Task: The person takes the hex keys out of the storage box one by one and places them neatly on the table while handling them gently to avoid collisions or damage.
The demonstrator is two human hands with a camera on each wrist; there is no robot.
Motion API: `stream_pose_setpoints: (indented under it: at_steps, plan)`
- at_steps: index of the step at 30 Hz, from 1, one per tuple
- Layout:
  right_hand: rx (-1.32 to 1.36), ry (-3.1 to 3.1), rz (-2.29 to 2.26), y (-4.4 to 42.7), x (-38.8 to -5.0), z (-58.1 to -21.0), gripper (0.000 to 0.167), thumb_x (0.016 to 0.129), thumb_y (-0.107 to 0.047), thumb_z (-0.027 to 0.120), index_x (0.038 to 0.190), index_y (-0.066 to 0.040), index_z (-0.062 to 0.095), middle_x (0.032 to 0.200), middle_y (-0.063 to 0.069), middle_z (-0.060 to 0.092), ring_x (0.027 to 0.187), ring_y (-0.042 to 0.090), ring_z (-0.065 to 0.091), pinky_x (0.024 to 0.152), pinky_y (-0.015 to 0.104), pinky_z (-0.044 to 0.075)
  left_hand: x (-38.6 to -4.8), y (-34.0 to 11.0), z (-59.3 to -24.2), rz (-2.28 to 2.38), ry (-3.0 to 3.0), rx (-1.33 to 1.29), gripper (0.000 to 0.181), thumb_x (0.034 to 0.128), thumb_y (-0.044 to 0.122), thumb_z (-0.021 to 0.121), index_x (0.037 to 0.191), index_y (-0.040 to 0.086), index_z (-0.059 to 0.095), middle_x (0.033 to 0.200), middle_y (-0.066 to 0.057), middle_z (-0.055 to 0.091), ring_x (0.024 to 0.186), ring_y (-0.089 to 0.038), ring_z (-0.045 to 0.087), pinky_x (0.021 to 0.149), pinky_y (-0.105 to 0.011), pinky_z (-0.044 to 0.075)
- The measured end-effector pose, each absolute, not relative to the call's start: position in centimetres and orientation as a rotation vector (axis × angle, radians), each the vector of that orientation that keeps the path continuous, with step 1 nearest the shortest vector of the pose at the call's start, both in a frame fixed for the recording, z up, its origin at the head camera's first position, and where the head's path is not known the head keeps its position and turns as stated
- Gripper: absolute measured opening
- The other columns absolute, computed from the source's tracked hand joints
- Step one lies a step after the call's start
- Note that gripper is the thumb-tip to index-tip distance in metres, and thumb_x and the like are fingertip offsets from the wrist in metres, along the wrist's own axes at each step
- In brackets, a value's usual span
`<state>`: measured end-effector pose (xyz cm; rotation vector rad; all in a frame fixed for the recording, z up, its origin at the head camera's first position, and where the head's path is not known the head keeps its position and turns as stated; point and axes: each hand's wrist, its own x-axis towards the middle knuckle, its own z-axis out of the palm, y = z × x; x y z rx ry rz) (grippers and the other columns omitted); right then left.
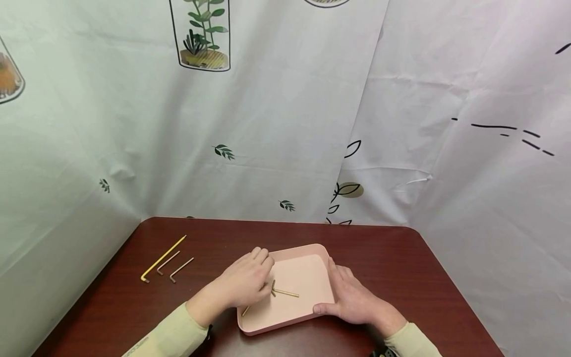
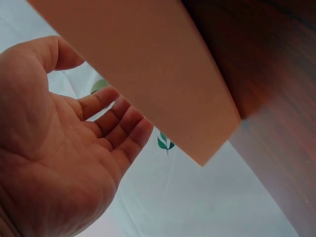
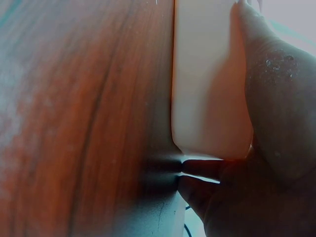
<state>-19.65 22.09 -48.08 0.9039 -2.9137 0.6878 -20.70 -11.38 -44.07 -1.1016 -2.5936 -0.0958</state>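
Note:
A shallow pink tray [image 1: 308, 275] sits at an angle on the table. Inside lie brass-coloured hex keys, one hex key [image 1: 285, 293] in plain sight and another [image 1: 246, 311] partly under the left hand. My left hand [image 1: 247, 280] reaches over the tray's left side with bent fingers. In the left wrist view the tray wall [image 2: 148, 74] hides the fingertips, so whether they pinch anything does not show. My right hand [image 1: 354, 297] grips the tray's near right corner, thumb on the front wall and fingers along the right side. The right wrist view shows that hand [image 3: 276, 108] against the wall.
Left of the tray, a long yellow hex key [image 1: 163, 258] lies on the dark red table [image 1: 383, 258] beside two shorter hex keys, one [image 1: 168, 263] in the middle and one [image 1: 182, 269] nearer the tray. White printed cloth [image 1: 276, 124] hangs around the table.

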Motion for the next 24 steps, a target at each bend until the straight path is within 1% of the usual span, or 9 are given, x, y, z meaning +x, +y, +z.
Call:
stream_pose_setpoints:
  at_steps: [4, 7, 10, 13, 17, 24]
  plan:
    - [0.902, -2.913, 0.678, 22.1, -19.6, -48.1, 0.136, 0.089, -0.072, 0.082, 0.167, 0.019, 0.017, 0.166, 0.036, 0.041, 0.148, 0.053, 0.045, 0.117, 0.066, 0.043, -20.6, -11.0, -44.2, -0.068, -2.59, -1.112, 0.016, 0.0923, 0.021, 0.07, 0.097, 0.014, 0.056, 0.099, 0.001, 0.049, 0.091, -0.019, 0.047, 0.075, -0.036, 0.05]
    - [0.899, -2.917, 0.677, 22.1, -19.6, -48.1, 0.135, 0.09, -0.07, 0.082, 0.167, 0.019, 0.017, 0.168, 0.036, 0.039, 0.15, 0.053, 0.044, 0.117, 0.066, 0.042, -20.5, -10.7, -44.3, -0.035, -2.573, -1.127, 0.017, 0.091, 0.022, 0.071, 0.093, 0.015, 0.055, 0.096, 0.001, 0.048, 0.09, -0.019, 0.048, 0.074, -0.035, 0.05]
    - [0.889, -2.925, 0.686, 22.1, -19.6, -48.0, 0.135, 0.09, -0.07, 0.083, 0.167, 0.018, 0.016, 0.169, 0.035, 0.037, 0.152, 0.053, 0.042, 0.118, 0.066, 0.042, -20.4, -10.5, -44.4, 0.004, -2.551, -1.149, 0.02, 0.0867, 0.022, 0.073, 0.09, 0.015, 0.054, 0.093, 0.001, 0.046, 0.09, -0.02, 0.049, 0.078, -0.036, 0.049]
    - [0.879, -2.933, 0.696, 22.1, -19.5, -47.9, 0.136, 0.089, -0.069, 0.083, 0.168, 0.018, 0.016, 0.169, 0.034, 0.038, 0.152, 0.052, 0.041, 0.119, 0.066, 0.042, -20.4, -10.2, -44.5, 0.029, -2.559, -1.171, 0.023, 0.0844, 0.024, 0.074, 0.091, 0.014, 0.055, 0.094, 0.0, 0.046, 0.093, -0.021, 0.05, 0.082, -0.036, 0.05]
    - [0.871, -2.937, 0.699, 22.0, -19.5, -47.8, 0.136, 0.089, -0.07, 0.083, 0.168, 0.018, 0.016, 0.169, 0.034, 0.038, 0.153, 0.051, 0.041, 0.119, 0.065, 0.042, -20.4, -9.8, -44.5, 0.031, -2.602, -1.183, 0.026, 0.0857, 0.027, 0.076, 0.094, 0.013, 0.056, 0.096, 0.0, 0.047, 0.096, -0.02, 0.051, 0.083, -0.035, 0.052]
    - [0.86, -2.939, 0.701, 22.1, -19.5, -47.9, 0.136, 0.089, -0.071, 0.083, 0.168, 0.017, 0.017, 0.169, 0.034, 0.038, 0.153, 0.051, 0.041, 0.119, 0.065, 0.041, -20.4, -9.1, -44.6, 0.05, -2.655, -1.177, 0.026, 0.0901, 0.03, 0.077, 0.095, 0.014, 0.057, 0.096, 0.0, 0.046, 0.096, -0.019, 0.05, 0.08, -0.034, 0.052]
